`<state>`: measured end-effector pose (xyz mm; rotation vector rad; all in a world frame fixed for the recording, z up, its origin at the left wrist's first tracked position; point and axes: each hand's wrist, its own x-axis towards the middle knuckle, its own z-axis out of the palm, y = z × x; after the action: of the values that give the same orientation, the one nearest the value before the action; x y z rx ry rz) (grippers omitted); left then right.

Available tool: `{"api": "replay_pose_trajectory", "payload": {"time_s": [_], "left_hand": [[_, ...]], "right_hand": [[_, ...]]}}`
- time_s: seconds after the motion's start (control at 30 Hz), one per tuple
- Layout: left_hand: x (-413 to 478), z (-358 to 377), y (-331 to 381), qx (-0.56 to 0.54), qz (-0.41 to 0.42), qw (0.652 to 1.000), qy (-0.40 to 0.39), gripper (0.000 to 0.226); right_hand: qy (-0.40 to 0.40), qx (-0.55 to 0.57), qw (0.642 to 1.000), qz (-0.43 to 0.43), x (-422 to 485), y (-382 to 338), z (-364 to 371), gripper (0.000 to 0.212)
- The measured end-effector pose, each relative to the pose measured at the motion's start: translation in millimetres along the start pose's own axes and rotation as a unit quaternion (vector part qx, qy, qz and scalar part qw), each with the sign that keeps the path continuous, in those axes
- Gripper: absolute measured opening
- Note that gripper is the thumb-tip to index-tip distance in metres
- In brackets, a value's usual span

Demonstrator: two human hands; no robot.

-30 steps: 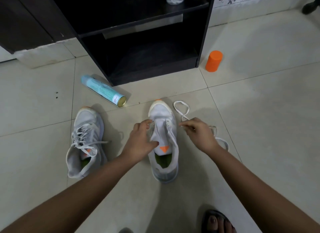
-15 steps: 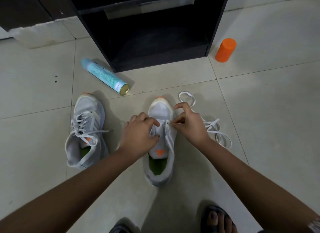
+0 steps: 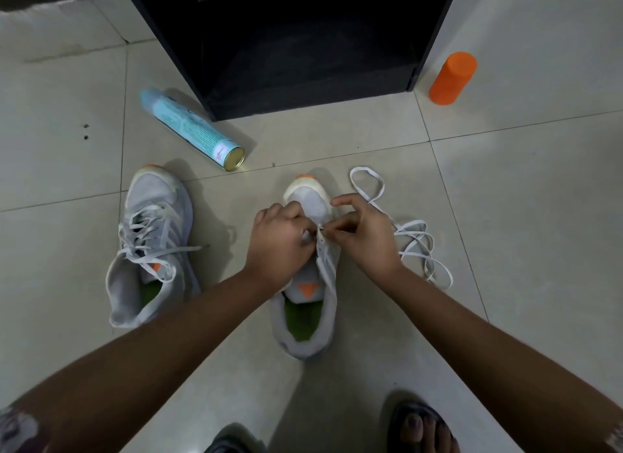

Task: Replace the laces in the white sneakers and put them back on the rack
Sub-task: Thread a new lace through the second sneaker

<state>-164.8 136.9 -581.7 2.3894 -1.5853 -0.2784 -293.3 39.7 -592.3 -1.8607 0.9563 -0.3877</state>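
Two white sneakers stand on the tiled floor. The left sneaker [image 3: 151, 247] is laced, its lace loose. The right sneaker [image 3: 308, 304] sits in the middle with bare eyelets and a green insole. My left hand [image 3: 278, 243] grips the sneaker's left eyelet flap near the toe. My right hand [image 3: 365, 240] pinches the tip of a loose white lace [image 3: 416, 240] at a front eyelet. The lace's remaining length lies in loops on the floor to the right of the shoe. The black rack [image 3: 303, 41] stands open just beyond.
A light blue spray can [image 3: 192, 129] lies on its side left of the rack. An orange cylinder [image 3: 453, 78] stands to the rack's right. My sandalled foot [image 3: 421, 429] shows at the bottom edge.
The view has tilted down and closer. My right hand brought the lace tip from beside the shoe to the front eyelets, and my left hand shifted forward along the flap.
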Motion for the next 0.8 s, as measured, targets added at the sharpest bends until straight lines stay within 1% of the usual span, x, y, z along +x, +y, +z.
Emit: {"api": "replay_pose_trajectory", "payload": {"time_s": [0.03,0.1,0.23,0.33,0.4,0.47,0.57,0.63,0.67,0.73,0.8], "left_hand": [[0,2,-2,-0.014,0.007,1.0,0.008,0.022],[2,3,-6,-0.036,0.022,0.999,0.014,0.021],[5,5,-7,-0.051,0.043,0.998,0.009,0.008],[6,5,-3,-0.06,0.052,0.997,0.003,0.008],[6,4,-3,-0.064,0.047,0.997,-0.005,0.01],[4,3,-5,-0.076,0.029,0.997,-0.011,0.007],[2,3,-7,-0.101,0.004,0.995,-0.019,0.005],[1,3,-5,-0.109,0.0,0.994,-0.025,0.003],[1,3,-5,-0.113,-0.001,0.993,-0.023,0.002],[0,2,-5,-0.113,0.001,0.993,-0.021,0.009],[1,3,-6,-0.107,0.009,0.994,-0.019,0.014]], "right_hand": [[0.009,0.047,0.999,0.025,0,1,1,0.036],[0.012,0.078,0.996,0.042,2,4,1,0.032],[0.009,0.053,0.998,0.015,6,3,1,0.024],[0.014,0.073,0.997,-0.011,15,-4,3,0.018],[0.015,0.028,0.999,-0.027,23,-2,0,0.015],[0.005,-0.016,1.0,-0.023,23,4,-5,0.013],[-0.016,0.019,1.0,0.005,9,10,-6,0.011],[-0.003,0.055,0.998,0.013,2,12,-2,0.01],[0.007,0.061,0.998,0.01,0,12,-1,0.01],[0.023,0.049,0.999,-0.009,1,12,4,0.01],[0.019,0.036,0.999,-0.028,5,9,6,0.013]]}}
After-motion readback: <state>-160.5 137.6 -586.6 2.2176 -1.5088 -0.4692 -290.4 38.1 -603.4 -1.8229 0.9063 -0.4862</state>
